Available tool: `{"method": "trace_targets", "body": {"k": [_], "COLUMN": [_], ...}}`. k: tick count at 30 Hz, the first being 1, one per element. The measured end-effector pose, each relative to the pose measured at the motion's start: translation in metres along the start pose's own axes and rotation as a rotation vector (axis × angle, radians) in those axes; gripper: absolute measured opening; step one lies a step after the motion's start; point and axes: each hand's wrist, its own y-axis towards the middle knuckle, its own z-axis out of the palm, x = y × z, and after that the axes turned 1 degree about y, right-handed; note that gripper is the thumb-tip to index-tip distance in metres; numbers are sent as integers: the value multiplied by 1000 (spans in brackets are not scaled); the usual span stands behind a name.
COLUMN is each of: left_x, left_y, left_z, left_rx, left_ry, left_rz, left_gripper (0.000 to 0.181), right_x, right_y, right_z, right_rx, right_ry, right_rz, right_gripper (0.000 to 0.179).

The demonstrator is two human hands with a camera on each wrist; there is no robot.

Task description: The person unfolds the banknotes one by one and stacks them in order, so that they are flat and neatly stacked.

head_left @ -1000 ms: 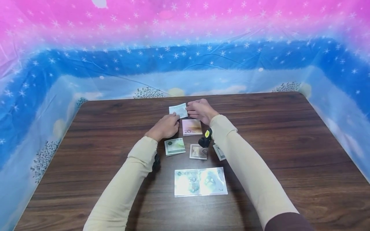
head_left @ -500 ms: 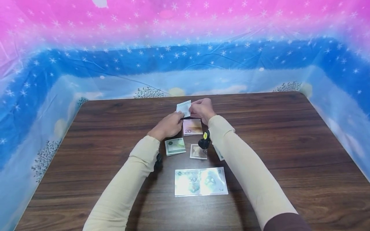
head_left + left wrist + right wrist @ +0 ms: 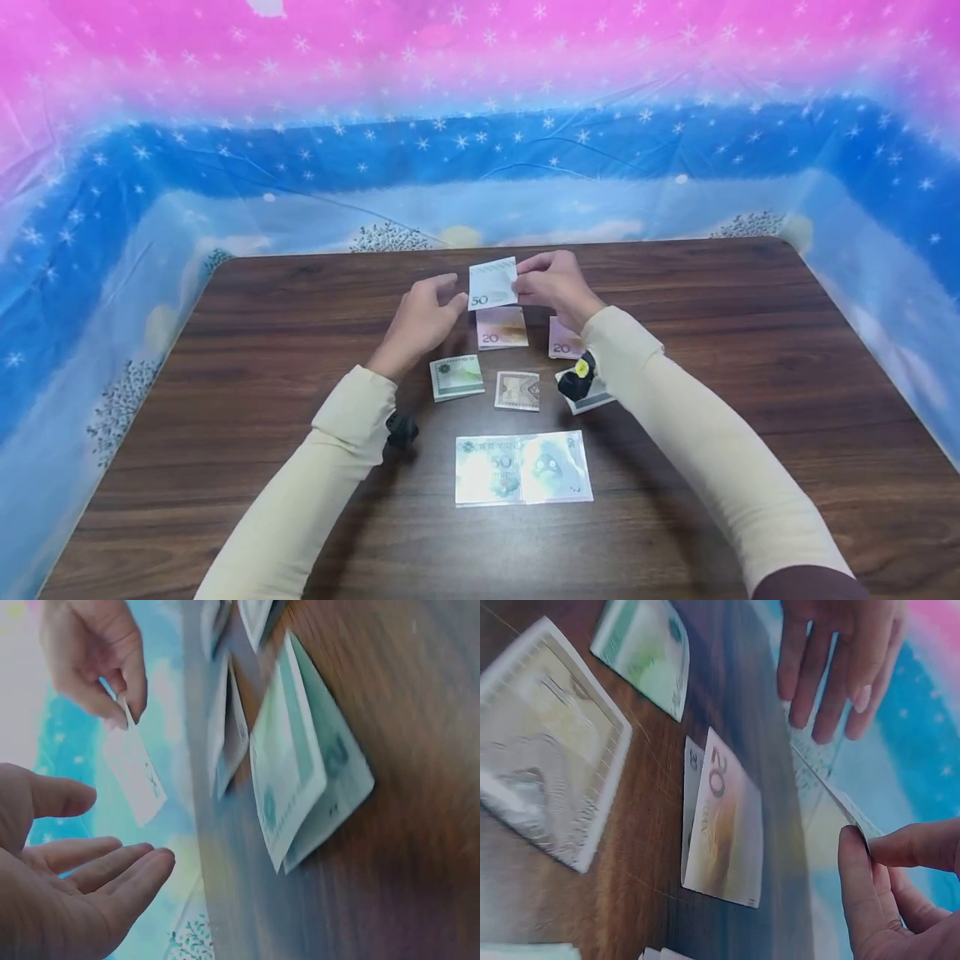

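Note:
My right hand point(image 3: 558, 287) pinches a folded 50 banknote point(image 3: 492, 284) by its right edge, holding it up off the table near the far side. In the right wrist view, thumb and fingertips point(image 3: 853, 855) meet on the note's edge. My left hand point(image 3: 422, 321) is just left of that note, fingers spread and apart from it, as the left wrist view also shows. Below the held note lies a folded pink-brown 20 banknote point(image 3: 502, 327). Another folded 20 banknote point(image 3: 564, 337) is partly hidden by my right wrist.
A folded green banknote point(image 3: 457, 377), a small folded brownish banknote point(image 3: 517, 392) and a partly covered banknote point(image 3: 587, 395) lie mid-table. Nearer, an unfolded, shiny 50 banknote point(image 3: 523, 468) lies on the wooden table point(image 3: 225, 467). A patterned cloth point(image 3: 480, 142) hangs behind the table.
The 50 banknote has been lifted from the table and moved right, pinched by my right hand. My left hand has let go and drawn back left. A second 20 banknote has come into view.

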Motion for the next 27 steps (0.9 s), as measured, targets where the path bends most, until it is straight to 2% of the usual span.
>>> {"method": "trace_targets", "body": {"k": [5, 8, 12, 17, 27], "left_x": [-1, -1, 1, 5, 7], "left_y": [-14, -23, -36, -51, -88], "left_z": [2, 3, 3, 4, 11], "left_rx": [60, 93, 128, 159, 225], "left_ry": [-427, -597, -679, -753, -799], "left_rz": [-169, -254, -297, -332, -299], "left_gripper": [49, 50, 44, 39, 38], "right_x": [0, -2, -7, -18, -50], "right_y": [-28, -47, -67, -87, -119], "right_z": [-9, -11, -13, -14, -19], "right_rx": [73, 131, 178, 189, 202], "right_ry": [43, 58, 71, 73, 55], "right_rz": [-7, -13, -5, 5, -61], "right_gripper": [31, 30, 29, 30, 14]}}
